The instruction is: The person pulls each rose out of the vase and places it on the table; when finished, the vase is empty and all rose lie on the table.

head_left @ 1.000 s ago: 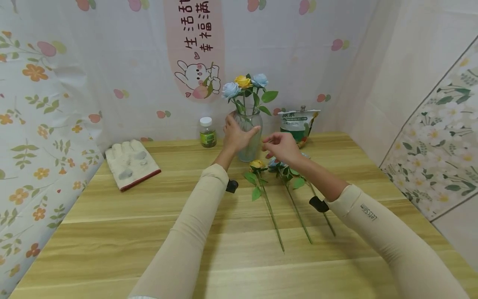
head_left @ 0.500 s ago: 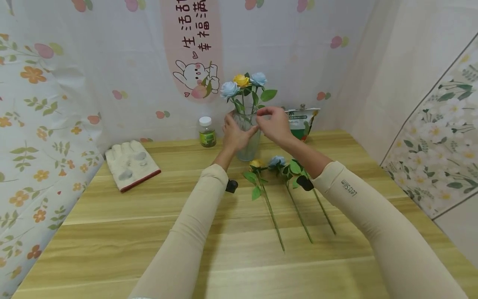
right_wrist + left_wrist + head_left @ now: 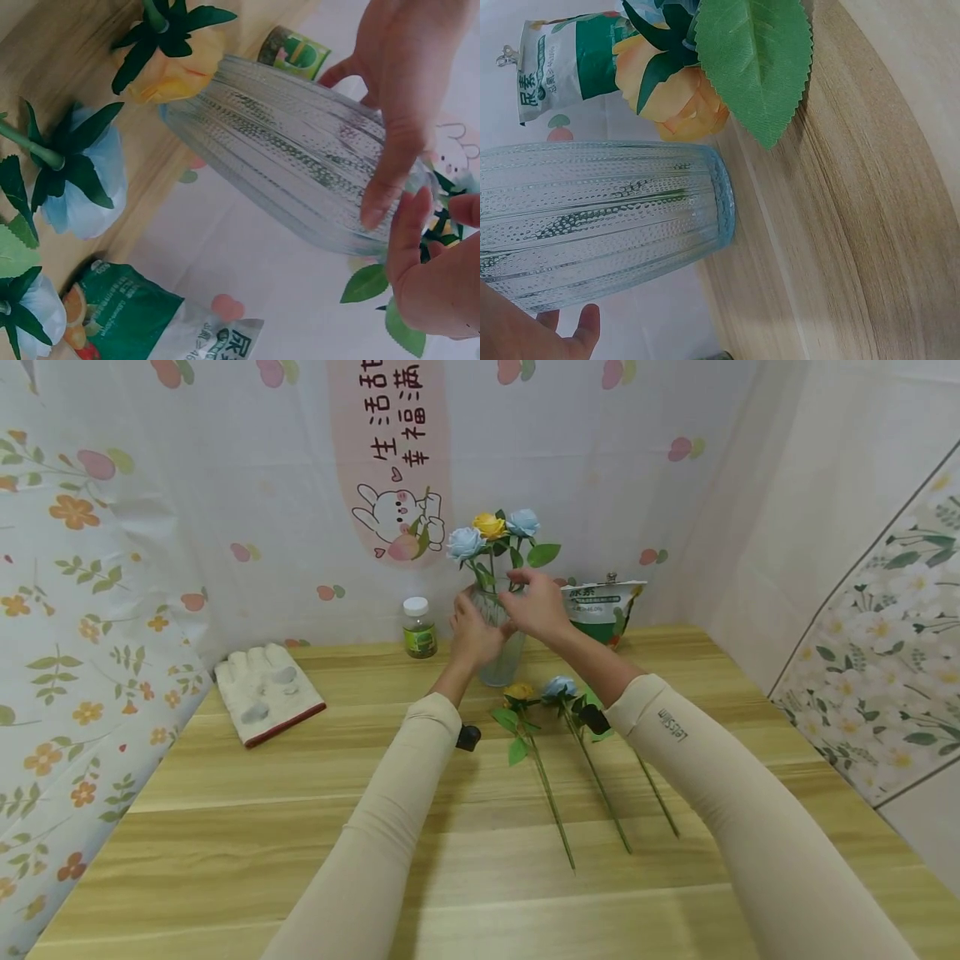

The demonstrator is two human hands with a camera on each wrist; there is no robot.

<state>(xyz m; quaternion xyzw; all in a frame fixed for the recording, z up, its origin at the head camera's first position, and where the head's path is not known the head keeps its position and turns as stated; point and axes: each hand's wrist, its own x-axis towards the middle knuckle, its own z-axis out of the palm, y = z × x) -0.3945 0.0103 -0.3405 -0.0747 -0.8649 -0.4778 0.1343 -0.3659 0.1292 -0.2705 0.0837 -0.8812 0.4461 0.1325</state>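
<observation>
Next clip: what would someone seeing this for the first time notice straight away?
Both hands meet at a ribbed glass vase at the back of the wooden table: the left hand holds its side, the right hand is at its rim among the stems. Blue and yellow roses stand in it, and three more loose roses lie on the table just in front.
</observation>
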